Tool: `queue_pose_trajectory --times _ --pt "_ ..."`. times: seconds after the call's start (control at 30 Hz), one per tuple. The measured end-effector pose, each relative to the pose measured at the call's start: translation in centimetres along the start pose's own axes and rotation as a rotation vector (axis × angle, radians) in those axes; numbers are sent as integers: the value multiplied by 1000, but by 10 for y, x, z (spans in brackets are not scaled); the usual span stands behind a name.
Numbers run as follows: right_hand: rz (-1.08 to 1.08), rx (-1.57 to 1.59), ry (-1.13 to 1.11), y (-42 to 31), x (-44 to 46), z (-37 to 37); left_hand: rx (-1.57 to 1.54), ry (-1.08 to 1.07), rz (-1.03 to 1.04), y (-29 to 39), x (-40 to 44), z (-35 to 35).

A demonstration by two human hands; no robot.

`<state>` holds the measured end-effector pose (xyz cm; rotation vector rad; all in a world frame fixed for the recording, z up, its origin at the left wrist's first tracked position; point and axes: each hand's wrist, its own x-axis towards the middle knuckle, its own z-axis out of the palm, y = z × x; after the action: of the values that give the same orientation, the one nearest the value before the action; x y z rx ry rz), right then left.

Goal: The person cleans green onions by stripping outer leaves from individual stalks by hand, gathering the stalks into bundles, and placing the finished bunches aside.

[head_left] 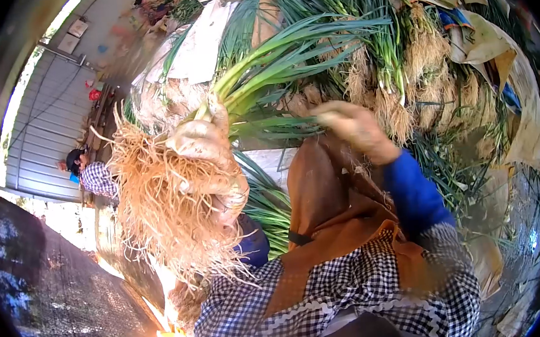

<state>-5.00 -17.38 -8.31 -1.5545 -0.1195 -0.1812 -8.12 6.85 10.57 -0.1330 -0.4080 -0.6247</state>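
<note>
A bunch of long green leafy stalks (285, 45) with a thick mass of pale roots (164, 203) is held up at the left of centre. My left hand (208, 154) is wrapped round its base, with the roots hanging below and the leaves stretching to the right. My right hand (353, 126) is beside the lower leaf ends, over my brown-covered knee. Motion blurs its fingers, and whether they grip a leaf is hidden.
Piles of rooted green stalks (388, 55) lie across the top and right. A beige sheet (490, 40) covers some at the right. More leaves (267, 207) lie beside my leg. Another person (97, 177) is at the far left.
</note>
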Motion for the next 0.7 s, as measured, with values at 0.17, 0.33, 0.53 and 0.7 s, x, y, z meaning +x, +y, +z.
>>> queue_pose_trajectory --times 0.17,0.33,0.53,0.7 --pt "-383 247 -418 -33 62 84 -3 -12 13 -3 -2 2" --pt "7 257 65 15 38 -9 -2 -8 73 7 -11 1" --pt "148 222 -261 17 59 44 -3 -15 103 15 -12 16" --pt "-456 -611 -319 26 129 146 7 -27 116 17 -14 34"
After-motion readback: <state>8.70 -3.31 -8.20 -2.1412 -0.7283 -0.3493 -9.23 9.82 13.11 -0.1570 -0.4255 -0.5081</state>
